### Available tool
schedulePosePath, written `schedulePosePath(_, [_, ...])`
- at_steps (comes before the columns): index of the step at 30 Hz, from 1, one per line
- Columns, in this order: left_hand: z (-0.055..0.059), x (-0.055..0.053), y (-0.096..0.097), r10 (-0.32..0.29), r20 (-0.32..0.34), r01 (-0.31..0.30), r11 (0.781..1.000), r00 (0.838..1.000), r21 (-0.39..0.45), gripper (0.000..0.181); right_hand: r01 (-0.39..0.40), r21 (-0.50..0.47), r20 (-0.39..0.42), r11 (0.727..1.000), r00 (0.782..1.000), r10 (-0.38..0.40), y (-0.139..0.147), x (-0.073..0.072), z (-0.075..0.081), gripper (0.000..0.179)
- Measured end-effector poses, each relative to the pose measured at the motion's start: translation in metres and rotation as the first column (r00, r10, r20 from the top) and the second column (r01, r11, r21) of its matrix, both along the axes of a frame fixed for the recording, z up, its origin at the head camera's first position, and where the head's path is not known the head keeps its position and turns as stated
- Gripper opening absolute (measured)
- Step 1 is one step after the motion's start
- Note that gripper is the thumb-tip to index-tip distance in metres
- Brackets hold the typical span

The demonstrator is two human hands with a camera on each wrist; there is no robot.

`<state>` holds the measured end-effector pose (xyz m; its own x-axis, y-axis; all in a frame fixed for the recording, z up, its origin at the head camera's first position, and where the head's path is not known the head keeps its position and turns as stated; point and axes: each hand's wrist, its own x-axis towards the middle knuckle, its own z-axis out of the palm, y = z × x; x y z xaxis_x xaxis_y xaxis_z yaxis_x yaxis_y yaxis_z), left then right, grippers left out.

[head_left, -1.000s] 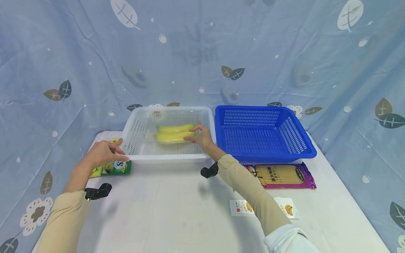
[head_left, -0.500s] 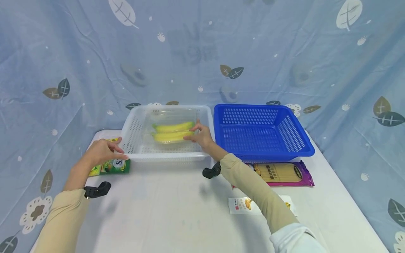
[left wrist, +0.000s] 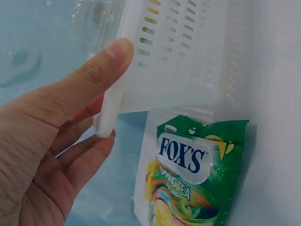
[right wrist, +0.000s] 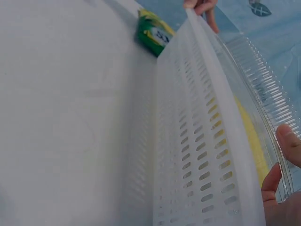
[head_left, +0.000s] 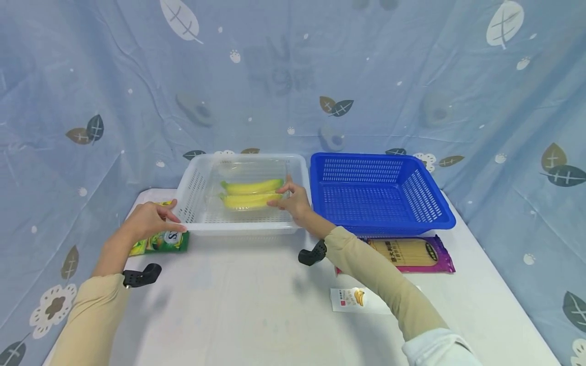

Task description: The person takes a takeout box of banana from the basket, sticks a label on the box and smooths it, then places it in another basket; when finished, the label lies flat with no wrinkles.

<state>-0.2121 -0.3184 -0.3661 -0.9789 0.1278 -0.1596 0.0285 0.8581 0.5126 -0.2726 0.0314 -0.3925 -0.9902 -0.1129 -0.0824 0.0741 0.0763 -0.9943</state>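
"While the left hand (head_left: 148, 221) pinches the front left corner of the white basket's rim (head_left: 242, 229), what is the right hand (head_left: 295, 202) doing?"

"Grasping the clear plastic box (head_left: 256, 172) by its right edge, thumb and fingers on either side. Neither hand is loose."

"And where exactly is the box?"

"Inside the white basket, with two bananas (head_left: 249, 188) showing through the plastic. I can't tell whether its underside touches the basket floor."

"So what makes for good handling here?"

"I'd judge that the left hand's job is steadying the basket, so that grip should be firm without tipping the corner up. The box looks thin and probably flexes, so a light squeeze on its stiffer edge seems wiser than pressing the lid."

"Any risk in holding it from one edge?"

"Some. The bananas could slide and tilt the box, so any move should be slow and level, with its edge free of the basket wall."

"Anything nearby to mind?"

"On the left, the candy bag (head_left: 167, 241) lies just beside the basket, below the left hand. On the right, the blue basket (head_left: 389, 223) sits close alongside, so sideways room is limited."
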Motion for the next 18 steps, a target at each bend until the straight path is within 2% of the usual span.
schedulePosePath(9, [-0.004,0.000,0.002,0.006,0.017,-0.006,1.000,1.000,0.007,0.045,0.014,0.025,0.011,1.000,1.000,-0.014,0.005,0.009,0.001,0.031])
schedulePosePath(18, [-0.002,0.000,0.001,-0.001,-0.016,0.001,1.000,1.000,-0.004,0.037,0.020,0.044,-0.007,0.999,1.000,-0.020,0.007,0.016,0.005,0.034])
